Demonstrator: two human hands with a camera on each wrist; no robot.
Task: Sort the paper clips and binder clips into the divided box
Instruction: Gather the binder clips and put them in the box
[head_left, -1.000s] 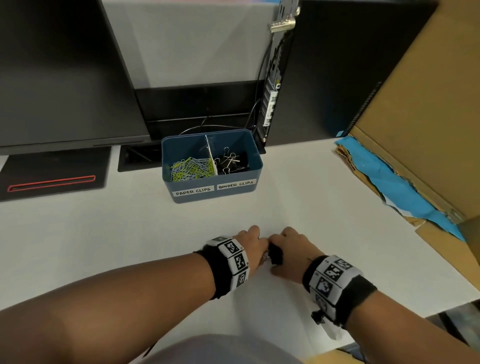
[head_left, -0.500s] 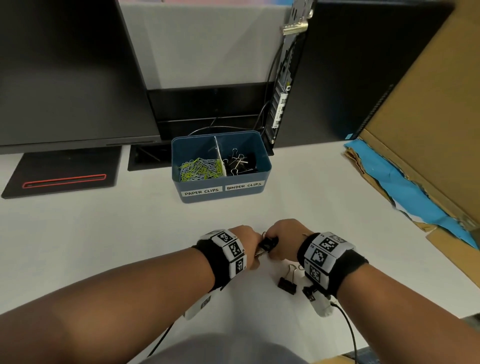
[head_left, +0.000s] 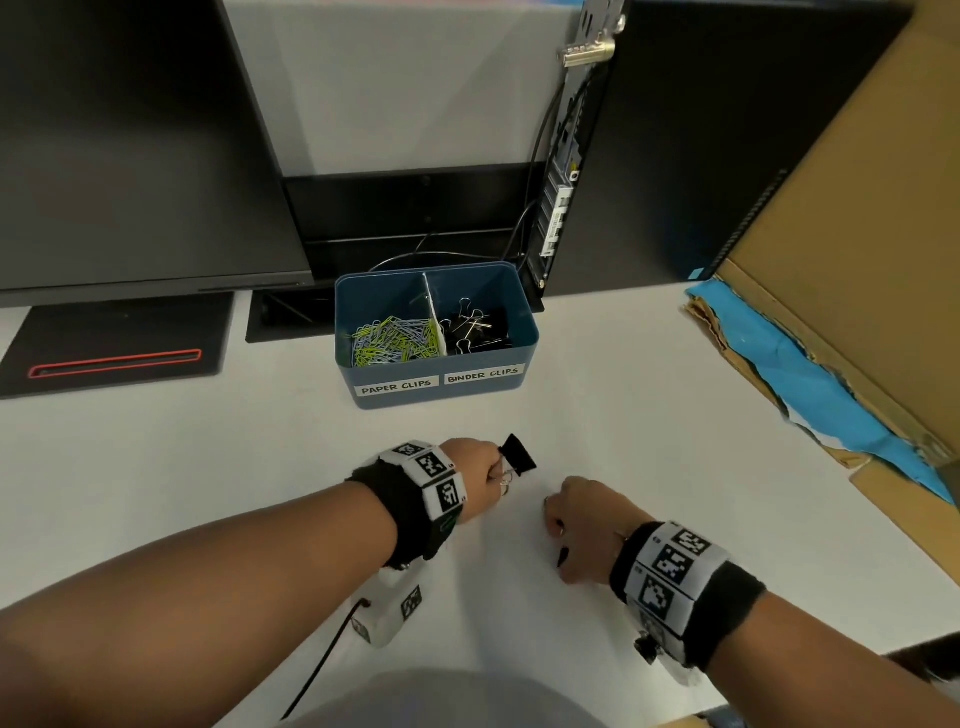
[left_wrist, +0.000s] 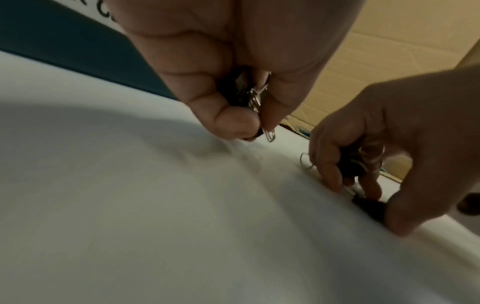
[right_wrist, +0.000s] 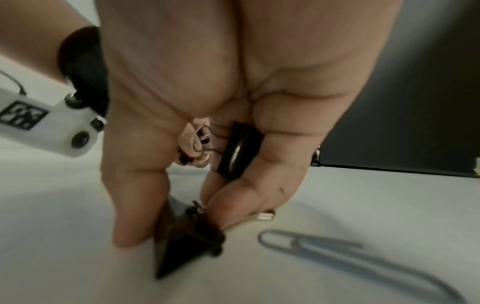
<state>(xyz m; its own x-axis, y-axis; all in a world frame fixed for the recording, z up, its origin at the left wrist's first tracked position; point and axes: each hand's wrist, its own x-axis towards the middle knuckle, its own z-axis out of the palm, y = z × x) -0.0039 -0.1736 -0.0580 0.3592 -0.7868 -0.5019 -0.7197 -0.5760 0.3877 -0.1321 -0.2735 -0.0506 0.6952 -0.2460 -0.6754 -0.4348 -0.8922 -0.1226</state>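
Note:
The blue divided box (head_left: 434, 395) stands mid-table, with paper clips (head_left: 389, 340) in its left cell and binder clips (head_left: 470, 325) in its right. My left hand (head_left: 501, 470) hovers in front of it and pinches a black binder clip (head_left: 519, 454), whose silver handles (left_wrist: 255, 98) show between the fingers. My right hand (head_left: 558, 530) is curled low on the table. It keeps one binder clip (right_wrist: 239, 150) in the palm while thumb and finger pinch another black binder clip (right_wrist: 187, 232) lying on the surface.
A grey-blue paper clip (right_wrist: 337, 257) lies on the white table just right of my right hand. An open cardboard box (head_left: 831, 312) with blue paper fills the right side. A monitor (head_left: 130, 145) and its base stand at the back left.
The hands have drawn apart. My left hand lifted forward with its binder clip, and my right hand dropped back onto the binder clip that lay by the wrist.

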